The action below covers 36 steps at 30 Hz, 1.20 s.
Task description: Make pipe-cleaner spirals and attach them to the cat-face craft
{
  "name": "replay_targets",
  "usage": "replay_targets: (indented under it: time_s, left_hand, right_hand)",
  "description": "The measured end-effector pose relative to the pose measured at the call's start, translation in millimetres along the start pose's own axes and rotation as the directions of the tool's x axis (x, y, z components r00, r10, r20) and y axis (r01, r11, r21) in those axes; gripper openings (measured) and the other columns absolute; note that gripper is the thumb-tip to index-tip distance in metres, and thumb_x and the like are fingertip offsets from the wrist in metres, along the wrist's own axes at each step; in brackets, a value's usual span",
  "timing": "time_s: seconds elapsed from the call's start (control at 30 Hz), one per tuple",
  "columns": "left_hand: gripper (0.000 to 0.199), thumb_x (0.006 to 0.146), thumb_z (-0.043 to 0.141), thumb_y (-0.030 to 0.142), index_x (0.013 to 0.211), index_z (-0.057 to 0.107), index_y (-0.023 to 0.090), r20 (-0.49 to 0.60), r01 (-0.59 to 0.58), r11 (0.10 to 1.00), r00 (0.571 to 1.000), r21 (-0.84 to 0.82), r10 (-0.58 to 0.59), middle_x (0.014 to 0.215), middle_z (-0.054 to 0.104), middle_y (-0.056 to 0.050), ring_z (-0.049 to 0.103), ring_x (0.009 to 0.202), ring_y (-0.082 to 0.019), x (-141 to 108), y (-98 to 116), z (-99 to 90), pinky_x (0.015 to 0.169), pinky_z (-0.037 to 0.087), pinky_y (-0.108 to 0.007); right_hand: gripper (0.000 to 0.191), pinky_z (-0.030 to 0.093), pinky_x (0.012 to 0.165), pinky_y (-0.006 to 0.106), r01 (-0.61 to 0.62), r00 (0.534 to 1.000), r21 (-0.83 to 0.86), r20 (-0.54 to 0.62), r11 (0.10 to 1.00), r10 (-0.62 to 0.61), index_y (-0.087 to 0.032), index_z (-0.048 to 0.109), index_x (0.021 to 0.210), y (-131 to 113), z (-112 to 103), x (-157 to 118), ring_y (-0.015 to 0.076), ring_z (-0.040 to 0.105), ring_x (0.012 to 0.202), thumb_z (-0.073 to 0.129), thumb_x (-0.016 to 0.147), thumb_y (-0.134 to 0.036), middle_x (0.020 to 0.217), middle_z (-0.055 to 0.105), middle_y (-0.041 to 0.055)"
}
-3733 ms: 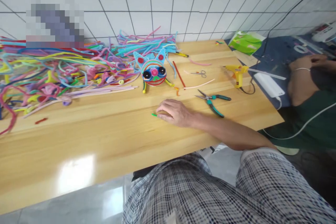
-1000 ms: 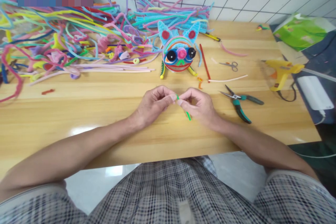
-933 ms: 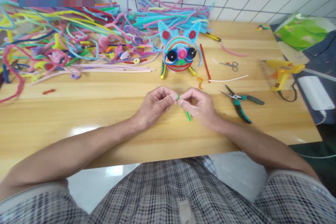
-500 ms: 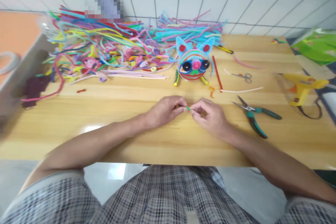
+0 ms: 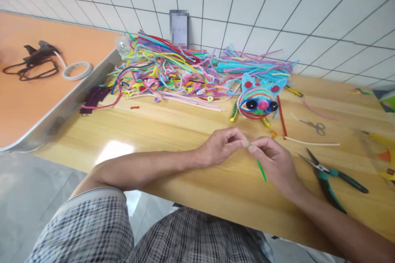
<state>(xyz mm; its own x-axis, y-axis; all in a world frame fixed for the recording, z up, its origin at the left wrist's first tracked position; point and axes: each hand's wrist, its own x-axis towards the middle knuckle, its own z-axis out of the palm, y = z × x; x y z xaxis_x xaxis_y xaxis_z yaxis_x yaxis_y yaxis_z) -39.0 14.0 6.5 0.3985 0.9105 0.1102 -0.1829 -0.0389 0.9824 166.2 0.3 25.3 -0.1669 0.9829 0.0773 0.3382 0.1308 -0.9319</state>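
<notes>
A short green stem (image 5: 261,171) hangs below the fingers of my right hand (image 5: 275,163), which pinches it. My left hand (image 5: 220,146) grips the stem's upper end between thumb and forefinger, its fingertips almost touching the right ones. Just beyond the hands stands a colourful round animal head (image 5: 258,107) with blue ears, black eyes and a pink nose. Green-handled pliers (image 5: 321,168) lie open to the right of my right hand.
A heap of coloured fuzzy stems (image 5: 160,74) and a blue bundle (image 5: 253,68) lie along the wall. Small scissors (image 5: 320,128) and a yellow glue gun (image 5: 381,141) are at right. A phone (image 5: 179,28) leans on the wall; an orange table (image 5: 37,102) adjoins at left.
The view has swung left, so everything appears further right and lower. More of the green stem now shows, hanging below my right fingers. Both hands remain pinched together on it.
</notes>
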Motion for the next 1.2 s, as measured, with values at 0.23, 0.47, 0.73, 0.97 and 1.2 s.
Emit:
replay_targets:
  time_s: [0.23,0.47,0.73,0.97,1.2]
  left_hand:
    - [0.036,0.096,0.078,0.051,0.090,0.068,0.018,-0.054,0.013,0.989,0.998,-0.144,-0.021,0.086,0.067,-0.001,0.059,0.082,-0.015,8.4,-5.5,-7.4,0.083,0.050,-0.030]
    - [0.015,0.100,0.075,0.031,0.096,0.068,0.019,0.118,0.111,0.975,0.984,0.191,-0.135,0.089,0.071,-0.001,0.064,0.082,-0.015,18.4,0.1,-21.8,0.079,0.050,-0.028]
    - [0.014,0.107,0.060,0.015,0.117,0.069,0.017,0.430,-0.376,0.379,0.900,0.845,-0.067,0.107,0.075,-0.008,0.076,0.097,-0.023,13.2,26.3,-29.3,0.072,0.054,-0.031]
    - [0.014,0.112,0.055,0.018,0.111,0.069,0.015,0.540,-0.521,0.220,0.841,0.825,-0.034,0.096,0.076,-0.006,0.076,0.088,-0.020,6.3,8.4,-34.1,0.071,0.056,-0.030]
    - [0.015,0.109,0.056,0.019,0.103,0.070,0.016,0.518,-0.500,0.367,0.854,0.784,0.056,0.093,0.076,-0.005,0.074,0.085,-0.020,-0.8,-7.8,-39.5,0.070,0.054,-0.031]
  right_hand:
    - [0.032,0.051,0.055,0.028,-0.006,0.995,0.107,-0.101,0.994,0.017,-0.026,0.073,0.074,3.2,21.7,12.6,0.0169,0.059,0.060,0.090,0.082,-0.052,0.067,0.068,0.0008]
    - [0.036,0.049,0.051,0.027,-0.077,0.997,0.074,0.004,0.994,0.076,-0.026,0.074,0.072,6.7,14.2,8.7,0.0166,0.057,0.056,0.090,0.081,-0.057,0.063,0.064,0.0005]
    - [0.052,0.044,0.053,0.026,-0.124,0.984,-0.042,0.122,0.991,0.128,-0.023,0.065,0.070,13.6,13.4,5.6,0.0150,0.053,0.058,0.075,0.092,-0.068,0.064,0.057,-0.0005]
    - [0.036,0.047,0.057,0.025,-0.057,0.985,-0.174,0.153,0.983,0.084,-0.022,0.068,0.076,14.3,9.7,4.3,0.0152,0.058,0.061,0.067,0.100,-0.049,0.067,0.063,-0.0001]
    - [0.022,0.050,0.055,0.022,0.057,0.984,-0.223,0.177,0.973,-0.017,-0.023,0.073,0.080,7.5,8.3,10.2,0.0140,0.063,0.057,0.070,0.098,-0.034,0.066,0.069,-0.0001]
